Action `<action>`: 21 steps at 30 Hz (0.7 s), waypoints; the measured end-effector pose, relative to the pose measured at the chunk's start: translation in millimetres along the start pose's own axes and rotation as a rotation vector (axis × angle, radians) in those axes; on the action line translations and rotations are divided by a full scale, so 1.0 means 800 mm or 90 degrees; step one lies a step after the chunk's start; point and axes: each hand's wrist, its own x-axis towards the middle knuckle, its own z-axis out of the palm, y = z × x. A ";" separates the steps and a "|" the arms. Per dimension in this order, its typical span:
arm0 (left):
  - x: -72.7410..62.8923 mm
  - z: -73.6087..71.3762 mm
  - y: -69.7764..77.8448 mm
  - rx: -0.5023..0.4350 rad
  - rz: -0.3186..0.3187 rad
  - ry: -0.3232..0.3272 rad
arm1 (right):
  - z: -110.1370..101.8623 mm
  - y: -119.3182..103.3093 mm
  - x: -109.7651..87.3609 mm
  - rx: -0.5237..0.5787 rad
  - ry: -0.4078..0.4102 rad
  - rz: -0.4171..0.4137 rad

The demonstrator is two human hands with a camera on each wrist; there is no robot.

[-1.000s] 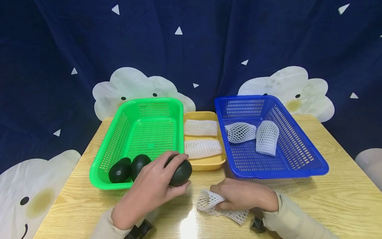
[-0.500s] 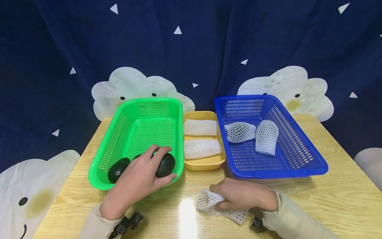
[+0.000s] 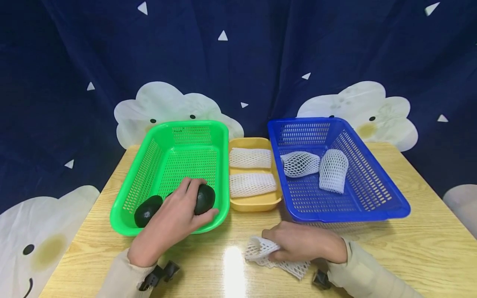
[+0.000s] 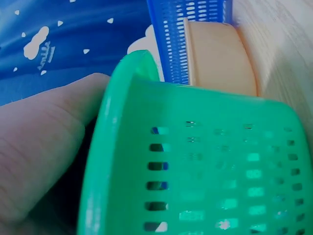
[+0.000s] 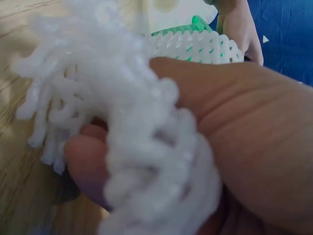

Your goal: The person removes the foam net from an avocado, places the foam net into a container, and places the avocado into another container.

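Observation:
Inside the front right corner of the green basket (image 3: 130, 174), my left hand (image 3: 175, 211) grips a dark avocado (image 3: 205, 199). Left of it in the basket lies another avocado (image 3: 148, 211); a third is mostly hidden behind the hand. In the left wrist view the green basket wall (image 4: 205, 107) covers most of the scene, so the avocado barely shows. My right hand (image 3: 302, 242) pinches a white foam net sleeve (image 3: 261, 248) low over the front of the table. Close up in the right wrist view, the foam net (image 5: 146, 147) is bunched between thumb and fingers.
A yellow tray (image 3: 257, 203) with two white foam nets (image 3: 251, 185) sits between the baskets. The blue basket (image 3: 335, 215) at right holds two net-wrapped items (image 3: 333, 170). Behind the wooden table (image 3: 208, 265) hangs a dark blue curtain (image 3: 246, 62).
My left hand has carried the avocado left from beside the foam net into the green basket's front right corner. My right hand has stayed in place with the foam net.

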 end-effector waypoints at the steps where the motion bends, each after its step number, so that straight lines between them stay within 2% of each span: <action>1: 0.001 0.001 0.000 -0.002 -0.005 -0.006 | 0.000 0.000 0.000 0.001 -0.001 0.001; 5: 0.003 0.007 -0.003 -0.002 -0.015 -0.021 | 0.000 0.000 -0.001 0.002 -0.001 0.003; 12: 0.003 0.014 -0.007 0.014 -0.019 -0.006 | 0.000 0.001 -0.001 0.002 0.003 -0.004; 21: 0.005 0.013 -0.011 0.002 -0.053 -0.061 | 0.000 0.001 0.000 -0.007 0.002 0.004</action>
